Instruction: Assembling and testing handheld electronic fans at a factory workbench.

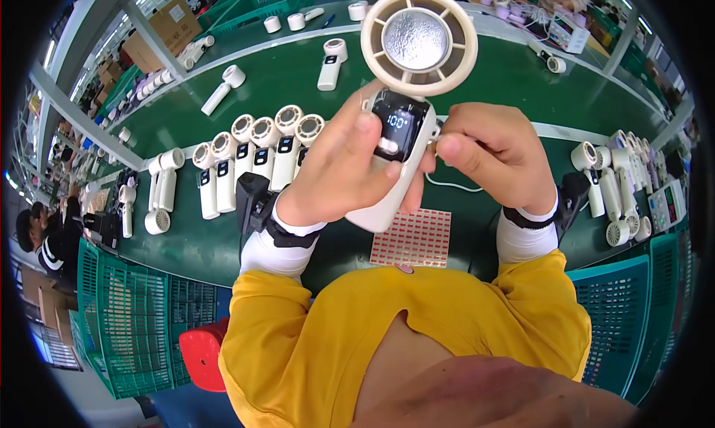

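Holding a cream plastic handheld fan (406, 93) upright above the green desk (298, 78), the left hand (339, 167) wraps its smooth handle, thumb laid on the glossy black display. Its round head has a ribbed ring around a silvery, crinkled disc. The right hand (488, 156) pinches the handle's right edge between thumb and forefinger, other fingers curled. Below lies one sheet of small red stickers (413, 238), a grid on white. Left of the hands, five matching fans (257, 156) lie in a row, heads up.
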Demonstrator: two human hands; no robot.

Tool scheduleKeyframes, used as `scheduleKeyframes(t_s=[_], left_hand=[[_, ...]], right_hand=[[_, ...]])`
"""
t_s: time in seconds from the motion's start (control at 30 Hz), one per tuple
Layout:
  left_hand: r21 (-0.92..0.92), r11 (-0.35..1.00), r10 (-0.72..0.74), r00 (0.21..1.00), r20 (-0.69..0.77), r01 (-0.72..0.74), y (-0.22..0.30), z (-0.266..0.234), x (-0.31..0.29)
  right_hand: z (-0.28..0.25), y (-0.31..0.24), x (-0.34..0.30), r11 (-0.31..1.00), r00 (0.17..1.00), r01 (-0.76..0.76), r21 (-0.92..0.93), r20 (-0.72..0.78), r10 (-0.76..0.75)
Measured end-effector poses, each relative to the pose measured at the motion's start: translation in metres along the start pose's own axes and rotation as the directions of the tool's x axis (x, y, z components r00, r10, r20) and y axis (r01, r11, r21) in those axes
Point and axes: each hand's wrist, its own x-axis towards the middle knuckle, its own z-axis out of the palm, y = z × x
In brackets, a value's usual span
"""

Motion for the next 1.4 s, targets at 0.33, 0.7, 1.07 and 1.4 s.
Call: scheduleKeyframes(t_s=[0.33,0.7,1.07,1.4], left_hand=[[0.294,0.948,0.176,0.970,-0.165,-0.122,-0.011,0.000,0.006],[0.358,0.915,0.250,0.959,-0.136,-0.188,-0.019,0.003,0.004],[0.584,0.542,0.840,0.374,-0.393,-0.604,0.032,0.030,-0.050],[0.134,0.661,0.747,0.628,-0.218,-0.739,0.023,0.013,-0.077]], right_hand=[[0.023,0.008,0.008,0.996,0.984,-0.076,-0.044,-0.165,0.068],[0.011,0.007,0.001,0.979,0.980,-0.178,0.098,-0.068,0.185],[-0.025,0.009,-0.021,0.998,0.678,-0.059,0.006,-0.734,0.044],[-0.031,-0.023,-0.047,0.915,0.617,-0.195,-0.353,-0.770,-0.165]])
